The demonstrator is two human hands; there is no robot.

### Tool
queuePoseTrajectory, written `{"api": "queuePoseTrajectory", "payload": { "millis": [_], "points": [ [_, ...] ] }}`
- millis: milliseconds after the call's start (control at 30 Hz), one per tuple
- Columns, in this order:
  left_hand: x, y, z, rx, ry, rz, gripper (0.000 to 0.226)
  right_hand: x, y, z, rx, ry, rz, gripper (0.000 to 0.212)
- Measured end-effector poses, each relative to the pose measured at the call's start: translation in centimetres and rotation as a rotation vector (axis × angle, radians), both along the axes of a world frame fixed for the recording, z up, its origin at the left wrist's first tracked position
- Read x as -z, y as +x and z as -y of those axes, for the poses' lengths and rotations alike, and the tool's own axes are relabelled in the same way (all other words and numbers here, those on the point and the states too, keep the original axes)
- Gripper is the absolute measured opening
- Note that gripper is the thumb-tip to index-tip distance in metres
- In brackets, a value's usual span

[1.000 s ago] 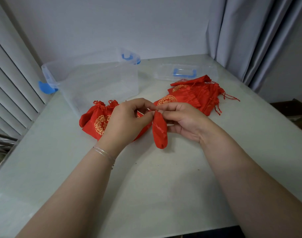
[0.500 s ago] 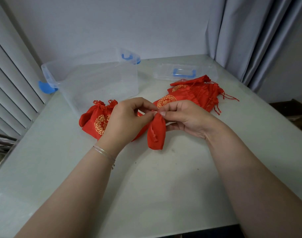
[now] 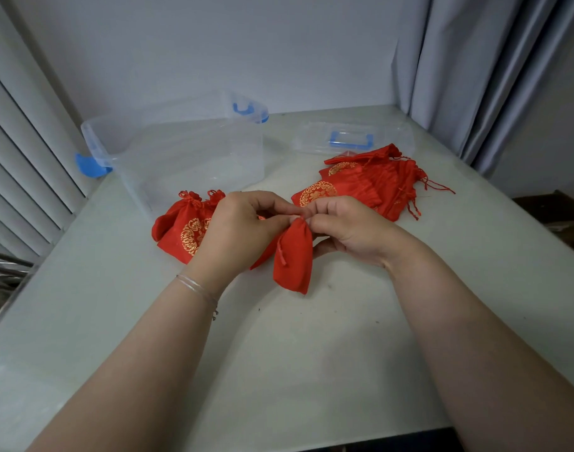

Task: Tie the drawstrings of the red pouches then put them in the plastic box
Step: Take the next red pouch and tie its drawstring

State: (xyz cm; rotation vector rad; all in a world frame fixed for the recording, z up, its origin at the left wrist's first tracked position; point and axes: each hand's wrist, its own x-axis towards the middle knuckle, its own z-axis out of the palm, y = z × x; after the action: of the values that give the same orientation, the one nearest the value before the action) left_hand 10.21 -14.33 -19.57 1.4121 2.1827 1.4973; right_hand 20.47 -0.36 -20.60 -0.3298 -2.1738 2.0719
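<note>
My left hand (image 3: 243, 230) and right hand (image 3: 347, 230) meet at centre frame, fingertips of both pinching the gathered neck of a red pouch (image 3: 294, 259). The pouch hangs below the pinch, plain side towards me, its lower end at or just above the bench (image 3: 311, 353); I can't tell which. A short drawstring (image 3: 280, 254) dangles down its front. A thin bracelet (image 3: 197, 287) sits on my left wrist.

At nine o'clock of my left hand, partly behind it, a small heap (image 3: 184, 230) of cinched pouches with gold emblems lies on the bench. At one o'clock of my right hand lies a stack (image 3: 373, 184) of flat pouches, strings trailing to the right. The box (image 3: 181, 151), clear with blue clips, stands at eleven o'clock beyond the heap. Its lid (image 3: 354, 138), blue handle up, lies at twelve to one o'clock, just behind the stack.
</note>
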Motion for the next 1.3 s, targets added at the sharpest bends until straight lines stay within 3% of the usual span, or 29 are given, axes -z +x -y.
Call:
{"api": "queuePoseTrajectory", "payload": {
  "millis": [300,467,567,667,733,833,900,1000,1133,1300],
  "points": [
    [0.5,-0.6,0.0,-0.025,-0.102,-0.029,0.02,0.5,-0.5,0.4,0.059,0.387,0.141,0.016],
    [0.7,-0.6,-0.1,-0.009,-0.224,-0.067,0.011,0.7,-0.5,0.2,0.142,0.679,0.101,0.016],
    [0.5,-0.8,0.0,0.069,-0.223,0.123,0.023,1.0,-0.8,0.1,0.177,0.537,0.04,0.013],
    [0.5,-0.7,0.0,0.1,-0.235,0.128,0.04,0.9,-1.1,-0.3,0.217,0.354,-0.026,0.014],
    [0.4,-0.9,0.1,0.008,-0.147,0.126,0.035,1.1,-1.4,-1.4,0.388,0.365,-0.097,0.011],
    [-0.2,-2.2,0.5,-0.193,-0.022,0.151,0.02,1.8,-1.1,-4.3,0.79,0.629,-0.062,0.014],
    [-0.5,-3.5,1.1,-0.329,-0.057,0.078,0.015,2.6,-1.0,-5.9,0.911,0.767,0.056,0.027],
    [-0.4,-5.0,2.0,-0.515,-0.2,-0.015,0.026,3.6,-1.3,-6.7,0.916,0.826,0.274,0.045],
    [1.2,-5.8,2.1,-0.678,-0.432,-0.318,0.045,4.2,-1.4,-6.9,0.927,0.87,0.367,0.049],
    [1.7,-4.6,1.1,-0.682,-0.199,-0.645,0.033,4.4,-1.4,-7.4,0.945,0.901,0.429,0.044]
  ]
}}
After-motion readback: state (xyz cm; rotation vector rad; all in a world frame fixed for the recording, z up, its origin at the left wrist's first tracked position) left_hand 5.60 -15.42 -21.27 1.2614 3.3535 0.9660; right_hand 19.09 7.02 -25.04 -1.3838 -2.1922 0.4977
